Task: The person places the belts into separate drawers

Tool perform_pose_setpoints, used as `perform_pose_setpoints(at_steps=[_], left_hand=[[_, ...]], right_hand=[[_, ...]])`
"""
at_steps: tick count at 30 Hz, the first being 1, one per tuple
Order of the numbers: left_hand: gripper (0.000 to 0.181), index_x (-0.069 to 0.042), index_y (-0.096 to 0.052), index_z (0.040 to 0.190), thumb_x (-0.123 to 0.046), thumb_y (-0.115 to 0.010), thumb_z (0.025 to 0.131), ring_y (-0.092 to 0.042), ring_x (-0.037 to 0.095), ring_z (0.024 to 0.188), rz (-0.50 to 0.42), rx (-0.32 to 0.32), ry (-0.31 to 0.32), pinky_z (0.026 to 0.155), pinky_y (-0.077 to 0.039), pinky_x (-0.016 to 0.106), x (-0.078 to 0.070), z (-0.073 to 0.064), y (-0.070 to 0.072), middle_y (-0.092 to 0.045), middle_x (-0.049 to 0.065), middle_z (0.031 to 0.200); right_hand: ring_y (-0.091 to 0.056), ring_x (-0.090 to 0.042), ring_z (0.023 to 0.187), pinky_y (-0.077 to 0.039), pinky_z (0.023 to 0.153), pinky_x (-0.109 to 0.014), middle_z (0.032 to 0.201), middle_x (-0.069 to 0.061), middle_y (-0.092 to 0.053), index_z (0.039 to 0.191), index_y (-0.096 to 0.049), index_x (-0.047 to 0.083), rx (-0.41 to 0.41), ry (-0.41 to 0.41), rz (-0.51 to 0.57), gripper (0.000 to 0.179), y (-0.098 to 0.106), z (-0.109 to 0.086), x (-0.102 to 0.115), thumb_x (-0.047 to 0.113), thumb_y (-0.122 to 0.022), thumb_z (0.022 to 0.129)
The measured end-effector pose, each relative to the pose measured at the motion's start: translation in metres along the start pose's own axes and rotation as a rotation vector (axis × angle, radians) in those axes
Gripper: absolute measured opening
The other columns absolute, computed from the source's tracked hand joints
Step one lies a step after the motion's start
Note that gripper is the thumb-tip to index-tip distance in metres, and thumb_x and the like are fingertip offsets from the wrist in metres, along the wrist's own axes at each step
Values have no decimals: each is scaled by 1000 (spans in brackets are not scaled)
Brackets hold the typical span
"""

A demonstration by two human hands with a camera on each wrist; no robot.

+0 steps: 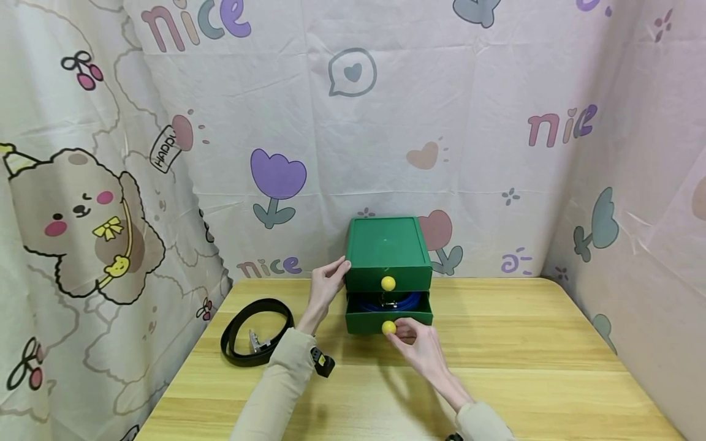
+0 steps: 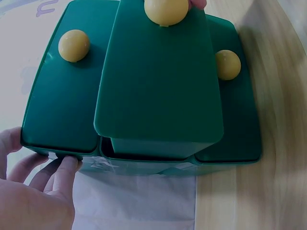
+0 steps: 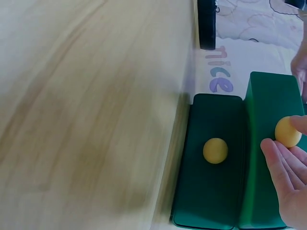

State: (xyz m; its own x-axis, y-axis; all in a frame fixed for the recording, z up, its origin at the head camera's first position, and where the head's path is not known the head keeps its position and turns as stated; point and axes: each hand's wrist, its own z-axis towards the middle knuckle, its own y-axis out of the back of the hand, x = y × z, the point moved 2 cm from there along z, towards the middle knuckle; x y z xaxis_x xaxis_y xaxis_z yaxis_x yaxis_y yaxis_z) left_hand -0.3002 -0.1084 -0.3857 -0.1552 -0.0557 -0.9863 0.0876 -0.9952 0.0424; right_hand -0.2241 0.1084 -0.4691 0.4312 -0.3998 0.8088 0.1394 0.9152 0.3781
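A green drawer cabinet [image 1: 386, 242] with round yellow knobs stands against the back curtain. Its middle drawer [image 1: 361, 323] is pulled out, and a coiled blue cord [image 1: 409, 301] with a metal piece shows inside. My right hand [image 1: 421, 346] pinches this drawer's yellow knob [image 3: 287, 132] between thumb and fingers. At the upper left front corner, my left hand [image 1: 326, 283] holds the cabinet, fingertips against its side. The top drawer [image 2: 62, 96] and bottom drawer [image 3: 206, 191] are closed; in the head view the pulled-out drawer hides the bottom one.
To the left on the wooden table [image 1: 496, 343] lies a coiled black belt [image 1: 228, 343] with a silver buckle [image 1: 255, 342]. Printed curtains [image 1: 358, 153] enclose the table at the back and both sides.
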Motion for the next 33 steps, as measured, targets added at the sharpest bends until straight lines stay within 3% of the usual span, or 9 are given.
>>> perform_pose_setpoints(at_steps=[8, 16, 19, 26, 33], left_hand=[[45, -8, -62, 138, -30, -65, 99, -54, 29, 136, -12, 13, 4, 108, -48, 45, 1, 1, 1, -59, 14, 145], [44, 1, -56, 141, -20, -60, 102, -51, 33, 138, 6, 49, 30, 110, -46, 47, -33, -21, 1, -55, 20, 146], [44, 1, -55, 141, -19, -60, 102, -51, 34, 138, 14, 51, 30, 110, -46, 49, -29, -18, 1, -55, 20, 147], [46, -4, -57, 141, -25, -62, 101, -50, 33, 139, -1, 39, 22, 109, -47, 49, -2, 0, 2, -54, 17, 149], [46, -10, -61, 139, -31, -65, 99, -53, 30, 137, -1, 19, 7, 109, -48, 46, 2, 1, 1, -58, 14, 146]], right_hand=[[-74, -13, 74, -59, 69, -16, 82, -6, -77, 93, -74, 6, -7, -35, 23, 16, -2, 5, -4, 6, -84, 80], [-74, -15, 75, -58, 68, -15, 83, -8, -78, 92, -74, 6, -8, -39, 43, 17, -3, 9, -8, 7, -84, 80], [-75, -15, 74, -59, 68, -16, 83, -8, -78, 92, -74, 6, -11, -31, 44, 17, -3, 11, -10, 7, -85, 79], [-74, -14, 74, -59, 68, -16, 82, -8, -78, 91, -73, 6, -7, -49, 57, 17, -5, 15, -12, 6, -84, 79], [-74, -13, 75, -59, 68, -16, 83, -7, -78, 92, -73, 7, 6, -66, 70, 16, -4, 18, -13, 7, -84, 80]])
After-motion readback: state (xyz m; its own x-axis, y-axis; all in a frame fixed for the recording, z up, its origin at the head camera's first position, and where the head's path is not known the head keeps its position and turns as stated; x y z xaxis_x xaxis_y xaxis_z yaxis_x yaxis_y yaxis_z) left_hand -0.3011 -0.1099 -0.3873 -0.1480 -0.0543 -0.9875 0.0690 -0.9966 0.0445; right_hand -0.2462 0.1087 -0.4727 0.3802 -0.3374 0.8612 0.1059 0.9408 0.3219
